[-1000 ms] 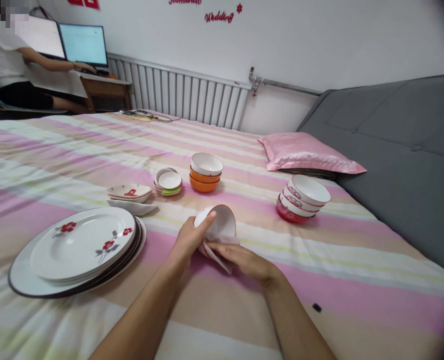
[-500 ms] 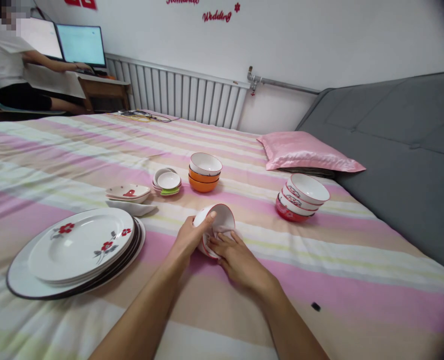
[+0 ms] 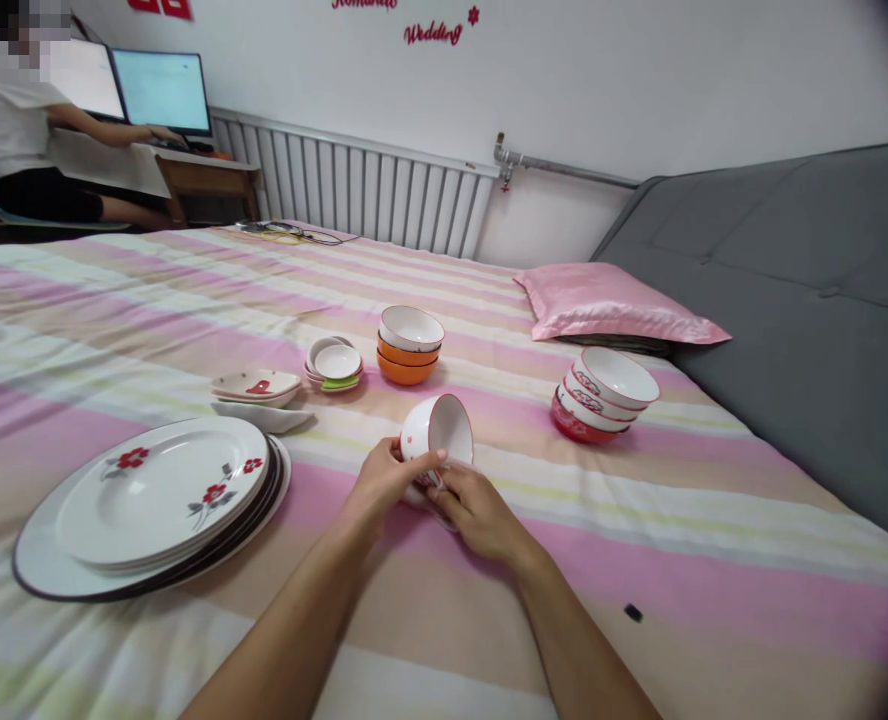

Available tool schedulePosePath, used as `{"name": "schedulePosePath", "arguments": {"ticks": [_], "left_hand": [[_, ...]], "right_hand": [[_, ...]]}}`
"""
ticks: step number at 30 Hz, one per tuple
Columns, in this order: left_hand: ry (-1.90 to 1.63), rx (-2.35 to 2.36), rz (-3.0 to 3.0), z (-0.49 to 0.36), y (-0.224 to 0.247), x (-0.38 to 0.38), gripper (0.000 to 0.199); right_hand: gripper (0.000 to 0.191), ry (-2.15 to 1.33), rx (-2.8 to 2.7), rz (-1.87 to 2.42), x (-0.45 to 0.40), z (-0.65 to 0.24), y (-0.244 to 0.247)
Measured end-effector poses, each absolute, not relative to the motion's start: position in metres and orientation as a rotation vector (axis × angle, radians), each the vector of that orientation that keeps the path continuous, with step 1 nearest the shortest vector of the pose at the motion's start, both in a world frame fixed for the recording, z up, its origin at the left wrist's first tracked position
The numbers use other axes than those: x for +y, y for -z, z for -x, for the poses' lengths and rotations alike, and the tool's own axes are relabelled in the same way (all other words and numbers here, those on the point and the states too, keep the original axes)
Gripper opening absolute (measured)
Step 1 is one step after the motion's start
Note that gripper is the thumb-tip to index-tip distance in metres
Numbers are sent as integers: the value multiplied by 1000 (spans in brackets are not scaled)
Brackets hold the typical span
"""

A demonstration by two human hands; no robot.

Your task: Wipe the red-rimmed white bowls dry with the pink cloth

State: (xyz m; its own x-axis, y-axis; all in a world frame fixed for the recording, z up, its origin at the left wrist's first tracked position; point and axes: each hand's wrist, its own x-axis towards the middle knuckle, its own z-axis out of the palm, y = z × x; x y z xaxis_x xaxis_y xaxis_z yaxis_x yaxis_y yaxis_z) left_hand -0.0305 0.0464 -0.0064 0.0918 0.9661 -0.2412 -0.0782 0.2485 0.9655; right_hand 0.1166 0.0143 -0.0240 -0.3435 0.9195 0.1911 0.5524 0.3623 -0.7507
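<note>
The bowl (image 3: pixel 417 428) has turned in my left hand (image 3: pixel 385 478), showing more outside; my right hand (image 3: pixel 480 508), spread inside before, now curls with the cloth (image 3: pixel 442 517) at its near rim.

The left hand (image 3: pixel 385 478) grips a tilted, red-rimmed bowl (image 3: pixel 418 430).

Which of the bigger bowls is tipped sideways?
The red-rimmed bowl in the left hand: its mouth faces sideways, while bowls in the orange-bottomed stack and red-bottomed stack face upward.
</note>
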Motion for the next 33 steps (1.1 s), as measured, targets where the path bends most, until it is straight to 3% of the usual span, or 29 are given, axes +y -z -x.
{"name": "schedulePosePath", "arguments": {"ticks": [8, 20, 27, 30, 33], "left_hand": [[-1072, 1414, -1139, 32, 10, 51, 44], [-1059, 1374, -1087, 44, 1, 53, 43], [-995, 1242, -1103, 49, 0, 54, 50], [-1008, 1125, -1161, 45, -1, 50, 48], [-979, 1077, -1186, 42, -3, 46, 58]], "right_hand": [[13, -770, -2154, 1163, 9, -114, 18], [44, -637, -2361, 1260, 3, -117, 11], [24, -659, -2272, 1272, -1, -109, 7], [24, -663, -2134, 1378, -2, -105, 6], [27, -601, -2084, 1465, -4, -98, 7]]}}
